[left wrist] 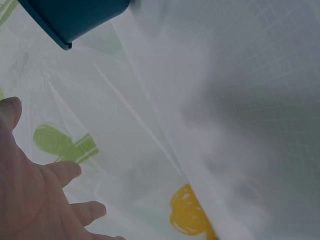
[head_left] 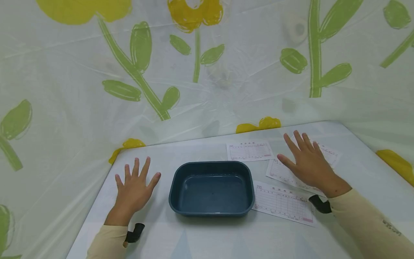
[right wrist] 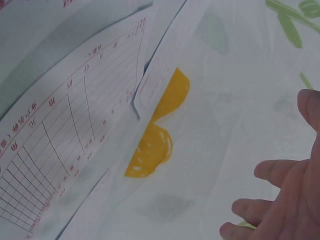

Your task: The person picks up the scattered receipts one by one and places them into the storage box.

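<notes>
A dark blue rectangular basin sits in the middle of the table, with nothing inside. To its left, my left hand is held with fingers spread, holding nothing. My right hand is spread too, over the printed paper forms at the right. One form lies partly behind the basin's right side, another form is farther back, and more paper shows under my right hand, which covers part of it. In the left wrist view a corner of the basin appears above my outstretched fingers.
The white table ends at a back edge where a hanging flower-patterned sheet rises like a wall. The same sheet extends along the left and right. A black strap piece shows at my left wrist, another black piece at my right.
</notes>
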Action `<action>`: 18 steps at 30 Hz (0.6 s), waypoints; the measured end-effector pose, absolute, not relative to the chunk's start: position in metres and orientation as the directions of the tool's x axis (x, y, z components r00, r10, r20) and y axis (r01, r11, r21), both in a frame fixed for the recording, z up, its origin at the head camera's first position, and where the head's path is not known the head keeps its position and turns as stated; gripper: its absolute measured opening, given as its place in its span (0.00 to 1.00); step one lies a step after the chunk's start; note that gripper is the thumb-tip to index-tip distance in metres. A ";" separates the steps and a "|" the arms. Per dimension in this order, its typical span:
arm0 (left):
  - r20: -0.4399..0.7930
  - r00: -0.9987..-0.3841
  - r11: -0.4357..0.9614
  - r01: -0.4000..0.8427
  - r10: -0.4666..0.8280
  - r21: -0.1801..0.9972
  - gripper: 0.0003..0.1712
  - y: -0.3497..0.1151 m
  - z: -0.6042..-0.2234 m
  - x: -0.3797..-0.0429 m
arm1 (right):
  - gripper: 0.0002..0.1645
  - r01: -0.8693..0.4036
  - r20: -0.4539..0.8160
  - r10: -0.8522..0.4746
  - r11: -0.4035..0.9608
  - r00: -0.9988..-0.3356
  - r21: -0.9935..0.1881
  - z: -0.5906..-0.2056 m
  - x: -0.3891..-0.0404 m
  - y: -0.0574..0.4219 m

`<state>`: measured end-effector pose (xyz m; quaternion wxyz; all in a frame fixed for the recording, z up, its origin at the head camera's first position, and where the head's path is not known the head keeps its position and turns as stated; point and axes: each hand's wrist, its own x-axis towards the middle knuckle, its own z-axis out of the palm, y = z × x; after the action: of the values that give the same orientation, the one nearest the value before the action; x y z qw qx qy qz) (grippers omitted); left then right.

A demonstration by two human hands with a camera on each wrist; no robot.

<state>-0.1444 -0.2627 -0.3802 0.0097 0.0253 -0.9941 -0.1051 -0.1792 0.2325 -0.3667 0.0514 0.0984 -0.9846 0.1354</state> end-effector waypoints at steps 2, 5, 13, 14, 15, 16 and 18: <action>0.018 -0.998 0.978 -0.048 -0.053 0.204 0.51 -0.262 -0.380 -0.143 | 0.51 -0.210 0.125 -0.183 0.943 -0.975 -0.259 -0.367 -0.178 0.232; 0.021 -0.998 0.979 -0.049 -0.055 0.195 0.51 -0.260 -0.381 -0.141 | 0.51 -0.214 0.124 -0.187 0.942 -0.974 -0.259 -0.367 -0.177 0.229; 0.062 -0.995 0.969 -0.057 -0.074 0.242 0.43 -0.249 -0.379 -0.135 | 0.47 -0.203 0.120 -0.174 0.933 -0.977 -0.298 -0.362 -0.168 0.220; 0.068 -0.995 0.959 -0.057 -0.079 0.278 0.40 -0.247 -0.379 -0.134 | 0.44 -0.199 0.122 -0.168 0.927 -0.978 -0.318 -0.361 -0.166 0.219; 0.071 -0.994 0.943 -0.053 -0.080 0.329 0.37 -0.246 -0.379 -0.133 | 0.40 -0.198 0.125 -0.164 0.919 -0.978 -0.340 -0.360 -0.164 0.217; 0.072 -0.994 0.923 -0.047 -0.080 0.383 0.34 -0.244 -0.380 -0.132 | 0.36 -0.200 0.129 -0.163 0.909 -0.978 -0.366 -0.359 -0.161 0.215; 0.052 -0.996 0.870 -0.038 -0.073 0.492 0.29 -0.241 -0.382 -0.130 | 0.28 -0.223 0.144 -0.177 0.880 -0.973 -0.420 -0.357 -0.156 0.211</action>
<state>-0.1303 -0.2411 -0.3815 0.0343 0.0285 -0.9662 -0.2538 -0.1555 0.2109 -0.3575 0.0509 0.1033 -0.9681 0.2225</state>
